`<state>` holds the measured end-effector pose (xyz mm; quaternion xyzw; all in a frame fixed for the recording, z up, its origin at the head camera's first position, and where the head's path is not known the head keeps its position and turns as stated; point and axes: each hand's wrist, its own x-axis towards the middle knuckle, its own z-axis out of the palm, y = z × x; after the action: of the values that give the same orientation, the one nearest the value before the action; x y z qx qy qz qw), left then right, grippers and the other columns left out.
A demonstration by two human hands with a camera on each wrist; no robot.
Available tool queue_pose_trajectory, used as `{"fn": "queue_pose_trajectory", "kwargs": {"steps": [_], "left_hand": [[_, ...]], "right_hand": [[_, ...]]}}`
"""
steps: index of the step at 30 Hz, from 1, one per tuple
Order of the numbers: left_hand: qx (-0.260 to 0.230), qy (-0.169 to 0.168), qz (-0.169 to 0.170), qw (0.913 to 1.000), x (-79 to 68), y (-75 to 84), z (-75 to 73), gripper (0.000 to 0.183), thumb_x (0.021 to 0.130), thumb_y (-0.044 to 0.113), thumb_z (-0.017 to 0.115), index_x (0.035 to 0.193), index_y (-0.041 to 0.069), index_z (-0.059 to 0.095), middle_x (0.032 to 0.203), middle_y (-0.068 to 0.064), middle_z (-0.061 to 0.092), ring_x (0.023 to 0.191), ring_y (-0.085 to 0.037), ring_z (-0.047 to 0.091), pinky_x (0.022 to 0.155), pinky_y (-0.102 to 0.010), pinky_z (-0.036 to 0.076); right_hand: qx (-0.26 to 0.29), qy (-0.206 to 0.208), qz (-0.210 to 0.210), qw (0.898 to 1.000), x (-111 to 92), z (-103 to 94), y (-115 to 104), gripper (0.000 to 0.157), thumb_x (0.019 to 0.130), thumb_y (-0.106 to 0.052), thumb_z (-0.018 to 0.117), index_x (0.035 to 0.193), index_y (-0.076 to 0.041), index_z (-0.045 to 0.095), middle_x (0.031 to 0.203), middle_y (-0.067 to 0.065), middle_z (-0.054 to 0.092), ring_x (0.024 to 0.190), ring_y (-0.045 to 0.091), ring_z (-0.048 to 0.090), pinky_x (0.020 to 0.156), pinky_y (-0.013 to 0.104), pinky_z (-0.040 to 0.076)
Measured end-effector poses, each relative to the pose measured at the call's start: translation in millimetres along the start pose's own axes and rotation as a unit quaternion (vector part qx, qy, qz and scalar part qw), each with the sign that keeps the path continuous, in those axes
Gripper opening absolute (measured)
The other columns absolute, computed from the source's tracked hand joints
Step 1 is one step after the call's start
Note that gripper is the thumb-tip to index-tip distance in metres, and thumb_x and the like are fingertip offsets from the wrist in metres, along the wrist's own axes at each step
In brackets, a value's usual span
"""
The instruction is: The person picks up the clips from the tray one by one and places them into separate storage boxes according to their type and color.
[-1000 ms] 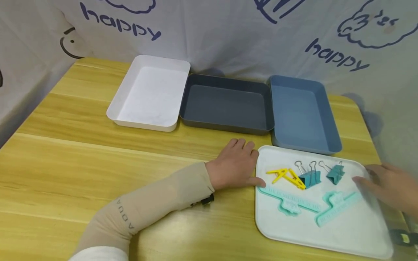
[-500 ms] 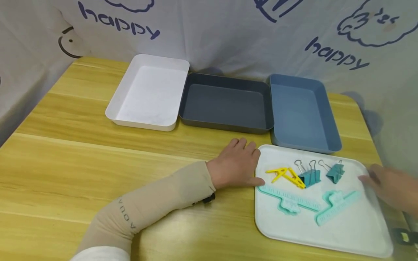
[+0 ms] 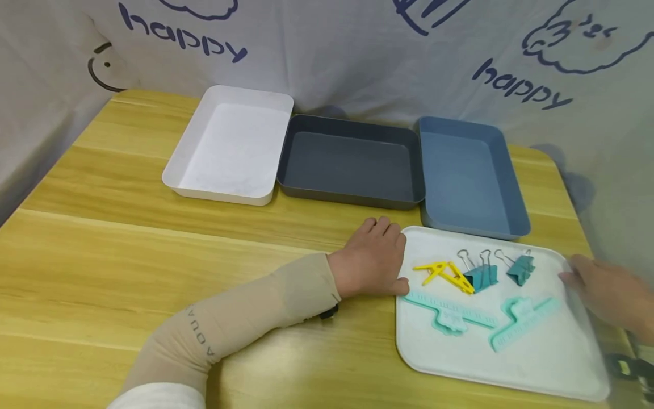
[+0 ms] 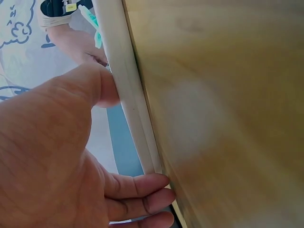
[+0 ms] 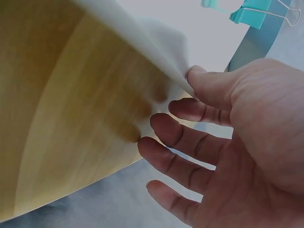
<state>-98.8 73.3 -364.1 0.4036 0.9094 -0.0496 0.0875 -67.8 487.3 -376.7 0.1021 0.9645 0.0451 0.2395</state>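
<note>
On the table's right side lies a white tray. Its rim is held by my left hand at the far left corner, thumb over the edge and fingertips along the outer side. At the opposite edge my right hand touches the rim with its thumb; the right wrist view shows its other fingers loosely spread beside the edge. Two yellow clothespins, two teal binder clips and two mint-green long clips lie on the tray. The left hand's fingers show best in the left wrist view.
Behind the tray, a white box, a dark grey box and a blue-grey box stand side by side on the wooden table. A printed cloth hangs behind the table.
The right hand's thumb has shifted slightly outward on the tray's right edge. The head view has drifted a little; the left hand remains at its corner and the clips lie as before.
</note>
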Motion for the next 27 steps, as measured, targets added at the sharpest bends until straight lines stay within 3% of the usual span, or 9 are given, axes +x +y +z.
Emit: {"fn": "queue_pose_trajectory", "kwargs": {"steps": [9, 20, 27], "left_hand": [[0.006, 0.0, -0.004, 1.0, 2.2, 1.8, -0.4, 0.059, 0.099, 0.063, 0.05, 0.123, 0.011, 0.059, 0.125, -0.005, 0.056, 0.117, -0.022, 0.047, 0.109, -0.036, 0.041], [0.003, -0.014, -0.014, 0.9998, 2.4, 2.1, -1.4, 0.061, 0.099, 0.062, 0.05, 0.128, 0.009, 0.058, 0.13, -0.005, 0.055, 0.123, -0.022, 0.046, 0.113, -0.036, 0.039], [-0.002, -0.028, -0.016, 0.9995, -0.4, -0.8, -2.2, 0.066, 0.098, 0.064, 0.05, 0.133, 0.008, 0.056, 0.133, -0.006, 0.054, 0.127, -0.024, 0.044, 0.117, -0.038, 0.036]], "right_hand": [[-0.008, 0.021, 0.017, 1.0, -4.3, 0.9, -7.3, 0.053, 0.105, -0.019, 0.056, 0.135, 0.02, 0.039, 0.122, 0.043, 0.047, 0.106, 0.058, 0.049, 0.098, 0.076, 0.039], [-0.015, 0.025, 0.013, 0.999, -4.9, 2.4, -8.4, 0.055, 0.104, -0.021, 0.058, 0.136, 0.019, 0.038, 0.123, 0.044, 0.045, 0.103, 0.056, 0.049, 0.099, 0.077, 0.038], [-0.019, 0.027, -0.022, 0.999, -4.2, -0.9, -9.5, 0.052, 0.104, -0.021, 0.058, 0.132, 0.02, 0.042, 0.112, 0.041, 0.051, 0.091, 0.047, 0.053, 0.087, 0.066, 0.049]]}}
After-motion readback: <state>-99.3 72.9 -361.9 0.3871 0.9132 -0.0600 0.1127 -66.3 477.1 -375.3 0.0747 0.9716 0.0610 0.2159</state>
